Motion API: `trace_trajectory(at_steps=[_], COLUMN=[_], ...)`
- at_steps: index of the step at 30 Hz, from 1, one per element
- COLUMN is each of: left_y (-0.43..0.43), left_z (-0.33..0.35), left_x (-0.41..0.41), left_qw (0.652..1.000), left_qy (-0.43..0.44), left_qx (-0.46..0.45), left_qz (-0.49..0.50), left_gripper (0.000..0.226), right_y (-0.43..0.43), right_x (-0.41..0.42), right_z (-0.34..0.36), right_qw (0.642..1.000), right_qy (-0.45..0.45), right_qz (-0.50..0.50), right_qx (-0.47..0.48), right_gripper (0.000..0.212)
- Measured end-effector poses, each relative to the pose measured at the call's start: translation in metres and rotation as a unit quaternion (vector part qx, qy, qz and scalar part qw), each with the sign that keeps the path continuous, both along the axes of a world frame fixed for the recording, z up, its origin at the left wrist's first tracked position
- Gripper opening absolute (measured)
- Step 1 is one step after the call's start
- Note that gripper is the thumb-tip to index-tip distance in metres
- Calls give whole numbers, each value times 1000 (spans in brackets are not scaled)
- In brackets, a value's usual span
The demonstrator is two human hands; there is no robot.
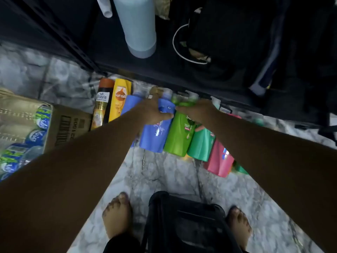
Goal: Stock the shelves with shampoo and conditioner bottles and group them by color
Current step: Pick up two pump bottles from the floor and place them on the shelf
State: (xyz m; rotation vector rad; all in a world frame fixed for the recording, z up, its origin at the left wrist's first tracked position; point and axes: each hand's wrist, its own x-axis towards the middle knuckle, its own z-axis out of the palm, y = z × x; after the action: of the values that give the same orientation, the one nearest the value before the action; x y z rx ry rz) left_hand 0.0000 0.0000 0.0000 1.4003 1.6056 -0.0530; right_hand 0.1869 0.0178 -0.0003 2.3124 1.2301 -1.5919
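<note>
Looming across the top of the view, the black shelf (182, 79) is the biggest thing here, its lower tier already carrying a pale blue tumbler (136, 28) and a dark bag (237, 42). Below it spreads the marbled grey floor (164, 179), glossy and veined. A cardboard box (69, 125) of water bottles sits at the left, and a black stool (186, 221) stands between the person's bare feet.

The stock lies flat on the floor in a row along the shelf's foot, caps toward the shelf and bases toward the person, so each long axis runs roughly in line with the reaching arms. The bottles are smooth, flattened plastic: brown bottle (102, 106), yellow bottle (120, 101), blue bottle (155, 137), green bottle (179, 137), teal bottle (200, 145), pink bottle (218, 161).

The left hand (155, 112) grips the blue bottle near its neck, fingers curled over it. The right hand (197, 110) grips the green bottle just beside it, likewise at the cap end (motion blur hides the fingertips). Both bottles rest directly under their hands, so lifting them looks like a straight pull up toward the shelf.
</note>
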Motion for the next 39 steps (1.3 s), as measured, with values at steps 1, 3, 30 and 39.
trace_trajectory(at_steps=[1, 3, 30, 39], left_y=[1, 1, -209, -242], left_z=[0, -12, 32, 23], left_x=[1, -2, -18, -2], left_qw=[1000, 1000, 987, 989], left_qy=[0, -4, -87, -95], left_qx=[6, 28, 123, 113], left_qz=[-7, -12, 49, 0], left_gripper=[106, 110, 77, 75], right_y=[5, 12, -245, -290], right_x=[-4, -7, 7, 42], right_z=[3, 5, 60, 47], right_qw=[1000, 997, 959, 978], right_qy=[-3, 5, 1, 36], right_qz=[8, 10, 41, 94], right_qx=[-26, -73, 282, 181], right_gripper=[74, 75, 77, 84])
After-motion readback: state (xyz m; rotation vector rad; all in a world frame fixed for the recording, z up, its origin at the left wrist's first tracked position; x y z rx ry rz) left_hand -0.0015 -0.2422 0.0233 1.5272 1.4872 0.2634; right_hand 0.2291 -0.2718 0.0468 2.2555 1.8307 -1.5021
